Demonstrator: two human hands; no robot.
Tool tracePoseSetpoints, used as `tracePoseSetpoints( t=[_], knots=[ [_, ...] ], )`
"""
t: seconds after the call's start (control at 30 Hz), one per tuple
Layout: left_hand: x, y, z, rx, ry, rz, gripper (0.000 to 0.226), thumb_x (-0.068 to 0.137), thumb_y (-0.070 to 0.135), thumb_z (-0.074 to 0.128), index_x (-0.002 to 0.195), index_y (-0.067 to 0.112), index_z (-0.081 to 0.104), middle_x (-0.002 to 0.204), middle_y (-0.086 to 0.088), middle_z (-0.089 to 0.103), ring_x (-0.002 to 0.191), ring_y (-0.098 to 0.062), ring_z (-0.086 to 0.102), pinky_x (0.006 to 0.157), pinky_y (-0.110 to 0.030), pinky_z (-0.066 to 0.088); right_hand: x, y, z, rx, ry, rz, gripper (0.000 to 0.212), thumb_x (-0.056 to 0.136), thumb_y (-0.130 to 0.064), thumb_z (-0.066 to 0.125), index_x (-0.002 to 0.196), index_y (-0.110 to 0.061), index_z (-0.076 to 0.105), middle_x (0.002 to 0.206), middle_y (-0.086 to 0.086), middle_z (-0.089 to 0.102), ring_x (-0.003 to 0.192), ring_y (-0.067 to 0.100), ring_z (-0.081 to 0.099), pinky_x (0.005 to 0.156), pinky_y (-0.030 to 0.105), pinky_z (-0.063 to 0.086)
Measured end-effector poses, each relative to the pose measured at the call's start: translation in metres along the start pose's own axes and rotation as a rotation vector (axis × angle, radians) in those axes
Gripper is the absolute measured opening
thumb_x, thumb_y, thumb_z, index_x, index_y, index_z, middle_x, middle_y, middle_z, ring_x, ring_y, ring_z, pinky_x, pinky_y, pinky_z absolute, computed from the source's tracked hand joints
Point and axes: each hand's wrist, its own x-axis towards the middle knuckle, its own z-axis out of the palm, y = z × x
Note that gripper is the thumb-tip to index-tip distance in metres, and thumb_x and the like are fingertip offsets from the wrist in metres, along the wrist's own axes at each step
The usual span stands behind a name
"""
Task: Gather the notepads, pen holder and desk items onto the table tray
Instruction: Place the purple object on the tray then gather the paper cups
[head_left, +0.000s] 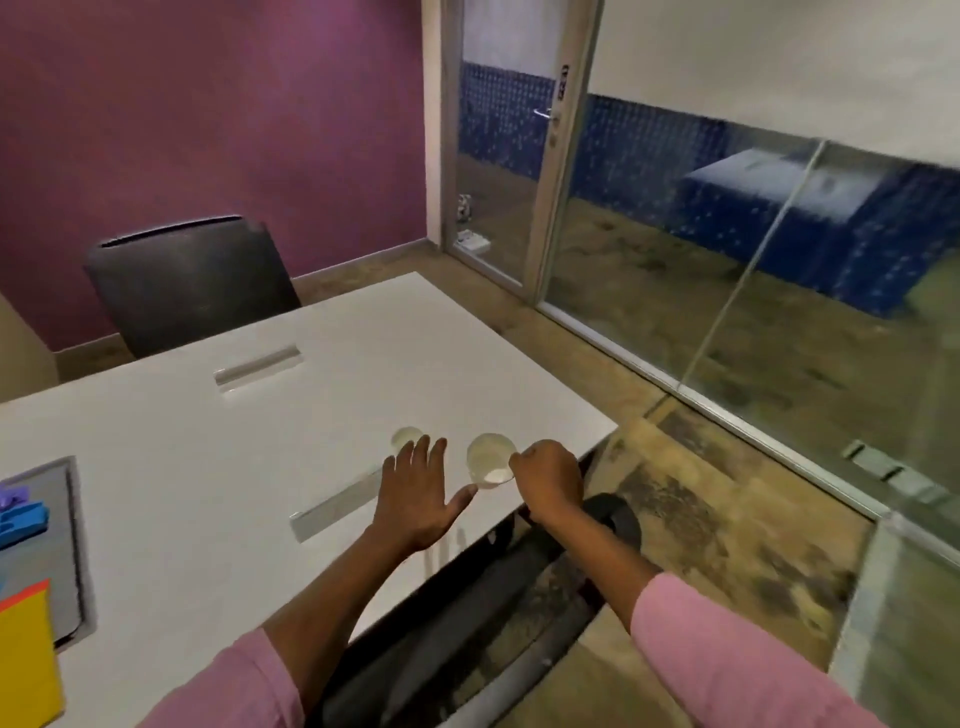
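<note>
Nearest, the right hand (548, 480) pinches the rim of a round clear dish (488, 457) near the tabletop (208, 441) edge, fingers curled on it. The left hand (415, 493) is spread, fingers straight, tips at a smaller clear disc (408, 438); contact's unclear. Looks like the pick-up step. Next, both need carrying left to the grey tray (57, 561), beside the yellow notepad (26, 660). A metal cable slot (337, 506) lies en route; a black chair (192, 280) stands beyond.
</note>
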Motion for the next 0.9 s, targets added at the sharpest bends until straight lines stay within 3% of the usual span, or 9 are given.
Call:
tracePoseSetpoints(
  t=[0.13, 0.3, 0.43, 0.57, 0.77, 0.9],
  knots=[
    [0.037, 0.096, 0.016, -0.025, -0.008, 0.097, 0.091, 0.082, 0.077, 0.008, 0.148, 0.016, 0.020, 0.157, -0.013, 0.024, 0.142, -0.032, 0.026, 0.113, -0.051, 0.025, 0.029, 0.057, -0.087, 0.043, 0.116, 0.039, 0.019, 0.081, -0.023, 0.058, 0.067, -0.011, 0.062, 0.062, 0.000, 0.060, 0.059, 0.024, 0.056, 0.051, 0.024, 0.040],
    [0.076, 0.216, 0.044, -0.001, -0.016, 0.223, 0.087, 0.086, 0.074, 0.010, 0.148, 0.015, 0.024, 0.155, -0.013, 0.030, 0.139, -0.033, 0.030, 0.112, -0.051, 0.026, 0.062, 0.140, -0.181, 0.077, 0.253, 0.161, 0.022, 0.081, -0.023, 0.059, 0.090, -0.007, 0.072, 0.087, 0.012, 0.072, 0.075, 0.031, 0.065, 0.060, 0.026, 0.042],
    [0.099, 0.283, 0.065, 0.063, -0.058, 0.326, 0.091, 0.083, 0.076, 0.001, 0.150, 0.017, 0.018, 0.158, -0.011, 0.023, 0.144, -0.033, 0.021, 0.116, -0.051, 0.016, 0.081, 0.195, -0.227, 0.104, 0.305, 0.227, 0.021, 0.081, -0.022, 0.060, 0.090, -0.007, 0.071, 0.086, 0.012, 0.072, 0.075, 0.030, 0.065, 0.059, 0.028, 0.045],
    [0.130, 0.328, 0.083, 0.063, -0.094, 0.398, 0.087, 0.085, 0.074, 0.002, 0.149, 0.017, 0.018, 0.157, -0.011, 0.024, 0.143, -0.033, 0.024, 0.117, -0.051, 0.017, 0.107, 0.235, -0.256, 0.121, 0.357, 0.303, 0.018, 0.080, -0.022, 0.061, 0.088, -0.008, 0.070, 0.081, 0.011, 0.070, 0.072, 0.029, 0.065, 0.060, 0.031, 0.049],
    [0.191, 0.369, 0.107, 0.098, -0.073, 0.416, 0.079, 0.090, 0.068, 0.009, 0.147, 0.016, 0.026, 0.152, -0.011, 0.034, 0.133, -0.032, 0.037, 0.110, -0.047, 0.029, 0.166, 0.262, -0.273, 0.089, 0.381, 0.328, 0.015, 0.078, -0.022, 0.060, 0.080, -0.011, 0.070, 0.068, 0.005, 0.063, 0.052, 0.017, 0.050, 0.047, 0.020, 0.032],
    [0.250, 0.379, 0.127, 0.096, -0.068, 0.357, 0.077, 0.090, 0.067, 0.009, 0.146, 0.017, 0.027, 0.152, -0.010, 0.034, 0.133, -0.033, 0.038, 0.109, -0.048, 0.030, 0.231, 0.261, -0.272, 0.061, 0.345, 0.276, 0.019, 0.077, -0.023, 0.059, 0.081, -0.009, 0.071, 0.068, 0.004, 0.063, 0.056, 0.020, 0.054, 0.046, 0.020, 0.030]
  ],
)
